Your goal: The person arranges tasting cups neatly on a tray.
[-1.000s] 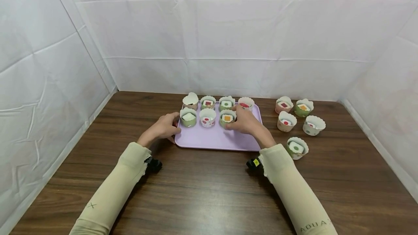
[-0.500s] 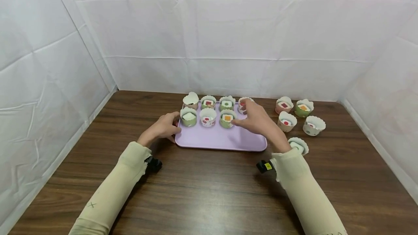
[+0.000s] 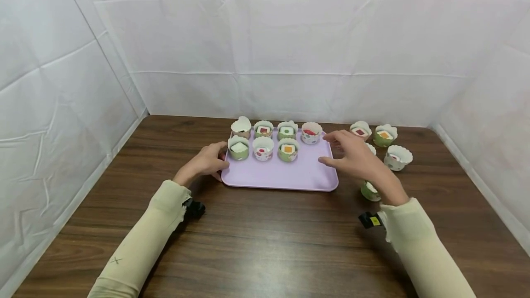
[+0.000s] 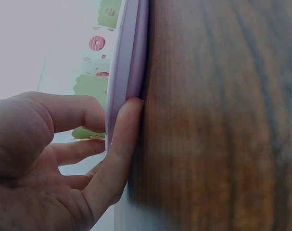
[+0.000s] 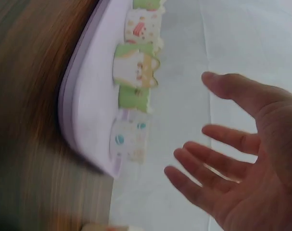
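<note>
A lilac tray [image 3: 275,176] lies on the table, bearing several scalloped paper baking cups in two rows, with small white or coloured pieces inside. My left hand [image 3: 203,162] holds the tray's left edge, its fingers and thumb on either side of the rim in the left wrist view. Close beside that hand is a green cup [image 3: 238,149]. My right hand [image 3: 359,157] hovers by the tray's right edge, fingers spread and holding nothing. The front row ends with a green cup [image 3: 287,151] showing an orange square; a pale cup [image 3: 311,134] is at the back row's right end.
Right of the tray, more paper cups stand on the wooden table [image 3: 256,238]; my right hand and forearm partly cover some. Among them are a green cup [image 3: 385,136] and a white spotted cup [image 3: 398,158]. White sheeting [image 3: 290,36] hangs behind and at both sides.
My right hand has let go of the green cup with the orange square and moved right, off the tray toward the loose cups. The left hand has stayed at the tray edge.
</note>
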The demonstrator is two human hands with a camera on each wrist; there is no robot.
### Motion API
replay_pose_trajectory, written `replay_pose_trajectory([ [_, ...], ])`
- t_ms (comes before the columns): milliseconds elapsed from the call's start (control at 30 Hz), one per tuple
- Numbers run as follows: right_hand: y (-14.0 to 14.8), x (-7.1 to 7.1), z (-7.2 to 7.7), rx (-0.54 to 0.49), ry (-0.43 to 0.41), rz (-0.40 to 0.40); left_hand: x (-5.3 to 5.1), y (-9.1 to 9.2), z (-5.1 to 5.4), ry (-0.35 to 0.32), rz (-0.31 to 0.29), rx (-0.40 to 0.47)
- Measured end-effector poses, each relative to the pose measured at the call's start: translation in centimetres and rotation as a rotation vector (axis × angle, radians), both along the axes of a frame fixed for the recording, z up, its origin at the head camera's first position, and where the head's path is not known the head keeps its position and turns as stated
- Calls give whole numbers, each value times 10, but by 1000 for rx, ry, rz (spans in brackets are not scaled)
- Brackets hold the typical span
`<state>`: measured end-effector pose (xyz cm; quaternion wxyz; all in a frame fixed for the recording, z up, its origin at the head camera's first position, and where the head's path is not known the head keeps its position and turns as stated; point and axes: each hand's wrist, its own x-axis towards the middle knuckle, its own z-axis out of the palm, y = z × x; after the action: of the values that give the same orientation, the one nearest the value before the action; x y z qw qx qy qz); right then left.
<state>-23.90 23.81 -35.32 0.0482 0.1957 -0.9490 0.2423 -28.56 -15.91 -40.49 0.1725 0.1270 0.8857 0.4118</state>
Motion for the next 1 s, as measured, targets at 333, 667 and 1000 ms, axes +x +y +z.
replay_pose_trajectory([
  [333, 46, 15, 3, -97, 71, 57, 0, -1, -1, -3, 6, -1],
  [667, 90, 28, -7, 11, -42, 105, 0, 0, -2, -16, 4, -10],
  [1000, 117, 30, -5, -44, -320, 186, 0, -1, -2, -8, 3, -1],
])
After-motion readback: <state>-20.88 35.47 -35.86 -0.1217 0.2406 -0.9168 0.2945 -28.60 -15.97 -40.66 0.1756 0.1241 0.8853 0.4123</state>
